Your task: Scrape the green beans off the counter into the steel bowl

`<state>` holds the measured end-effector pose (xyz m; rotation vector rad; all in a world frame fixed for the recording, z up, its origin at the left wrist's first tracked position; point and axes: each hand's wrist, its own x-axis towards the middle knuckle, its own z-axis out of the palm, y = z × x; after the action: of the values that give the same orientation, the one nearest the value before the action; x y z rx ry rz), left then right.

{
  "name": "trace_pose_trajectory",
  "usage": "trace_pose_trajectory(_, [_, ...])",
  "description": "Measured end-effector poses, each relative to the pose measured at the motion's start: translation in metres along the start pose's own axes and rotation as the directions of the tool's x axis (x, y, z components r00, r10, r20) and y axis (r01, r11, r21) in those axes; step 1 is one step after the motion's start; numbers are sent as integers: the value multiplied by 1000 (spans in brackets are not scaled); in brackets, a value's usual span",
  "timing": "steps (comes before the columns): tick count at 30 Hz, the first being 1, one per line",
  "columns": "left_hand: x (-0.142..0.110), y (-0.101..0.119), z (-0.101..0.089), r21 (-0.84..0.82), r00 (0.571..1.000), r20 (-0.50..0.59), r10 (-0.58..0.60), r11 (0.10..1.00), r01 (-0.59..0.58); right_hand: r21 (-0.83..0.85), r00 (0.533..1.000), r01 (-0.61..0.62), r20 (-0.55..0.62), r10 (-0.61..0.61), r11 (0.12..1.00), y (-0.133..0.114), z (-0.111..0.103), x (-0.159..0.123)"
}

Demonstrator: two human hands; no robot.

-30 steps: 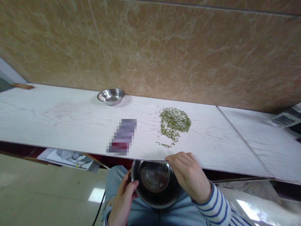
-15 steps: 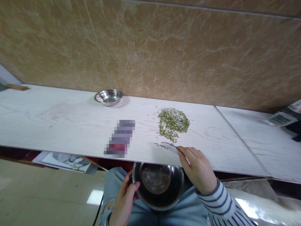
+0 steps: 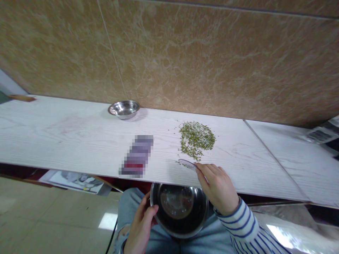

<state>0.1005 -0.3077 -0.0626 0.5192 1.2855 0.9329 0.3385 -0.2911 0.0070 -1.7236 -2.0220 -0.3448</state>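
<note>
My left hand (image 3: 142,222) is closed on the left rim of a deep steel bowl (image 3: 203,211), thumb on the rim. This bowl rests on my lap, tilted, its far rim under the table's front edge. In my right hand (image 3: 218,185) is a thin, see-through, purplish flat scraper (image 3: 187,163), pinched at its right end. Its blade touches or nearly touches the table, beside a few stray beans. Behind it, small green beans (image 3: 197,139), which look like mung beans, lie spread in a loose patch with white bits among them.
A small shallow steel bowl (image 3: 124,110) stands by the wall on the white table (image 3: 79,137). Left of the beans lies a blurred-out flat object (image 3: 137,155). At the right end is a printed package (image 3: 321,134). Papers (image 3: 75,181) stick out under the table.
My right hand and the scraper have moved slightly left along the front of the beans. The left hand still holds the deep bowl in the same place.
</note>
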Motion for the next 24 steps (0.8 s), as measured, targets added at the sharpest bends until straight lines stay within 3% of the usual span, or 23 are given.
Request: trace_pose_trajectory(24, [2,-3,-1,24,999,12,32,999,-32,43,1000,10,-15,-9,999,0,-5,-7])
